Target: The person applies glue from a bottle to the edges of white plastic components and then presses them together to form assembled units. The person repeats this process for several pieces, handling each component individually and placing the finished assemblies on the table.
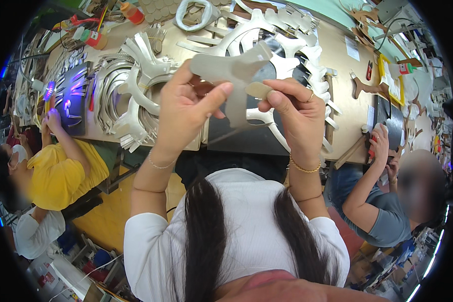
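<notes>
My left hand (186, 108) is raised over the bench, closed on a pale grey Y-shaped shoe-upper piece (235, 66), its thumb on the near face. Pinched between the thumb and fingers of my right hand (301, 113) is a small beige oval patch (258, 90). The patch is beside the upper piece's edge; whether the two touch, I cannot tell. Below them is a dark board (236, 141) with more pale pieces (285, 65) fanned along its far and right sides. Stacked curved pieces (110, 93) are left of my left hand.
Bottles with a red-orange body (132, 13) and a green cap (93, 39) are at the far left. A white-lined round container (194, 16) sits at the back. Co-workers sit left, in a yellow top (65, 173), and right, in a grey-blue top (382, 216). A yellow-rimmed tray (383, 63) is at far right.
</notes>
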Demonstrator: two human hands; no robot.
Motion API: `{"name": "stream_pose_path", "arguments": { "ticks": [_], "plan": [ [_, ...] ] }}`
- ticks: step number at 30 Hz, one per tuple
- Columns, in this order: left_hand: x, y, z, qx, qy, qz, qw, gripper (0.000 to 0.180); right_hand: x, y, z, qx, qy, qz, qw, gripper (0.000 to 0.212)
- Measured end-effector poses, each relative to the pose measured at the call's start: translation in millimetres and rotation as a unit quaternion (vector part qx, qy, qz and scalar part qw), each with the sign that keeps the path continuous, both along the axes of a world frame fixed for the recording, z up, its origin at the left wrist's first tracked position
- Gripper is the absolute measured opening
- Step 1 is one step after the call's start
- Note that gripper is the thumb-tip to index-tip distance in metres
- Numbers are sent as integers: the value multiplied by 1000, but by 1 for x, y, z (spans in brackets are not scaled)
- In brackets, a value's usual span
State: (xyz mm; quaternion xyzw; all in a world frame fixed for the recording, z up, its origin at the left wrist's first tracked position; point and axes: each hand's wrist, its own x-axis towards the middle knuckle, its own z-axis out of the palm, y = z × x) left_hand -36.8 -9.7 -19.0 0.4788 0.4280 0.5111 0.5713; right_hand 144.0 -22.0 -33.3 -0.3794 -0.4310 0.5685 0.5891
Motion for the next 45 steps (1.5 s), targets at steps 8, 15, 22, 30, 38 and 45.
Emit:
{"name": "stream_pose_path", "arguments": {
  "ticks": [8,15,22,30,38,45],
  "plan": [
    [13,-13,-10,-30,-47,-50,997,34,-8,-4,11,-29,-39,-5,999,12],
    [12,-20,-11,-39,-37,-73,996,35,-13,-7,16,-47,-94,-8,994,11],
    [9,-24,-8,-44,-5,-85,995,35,-15,-7,17,-65,-84,5,994,13],
    [7,-27,-8,-25,5,-89,996,35,-17,-8,17,-60,-100,-1,993,13],
    [7,-27,-8,-8,-11,-69,998,34,-19,-10,15,-59,-107,-5,993,13],
    [10,-26,-7,-4,7,-53,999,34,-19,-10,14,-57,-112,-6,992,14]
  ]
}}
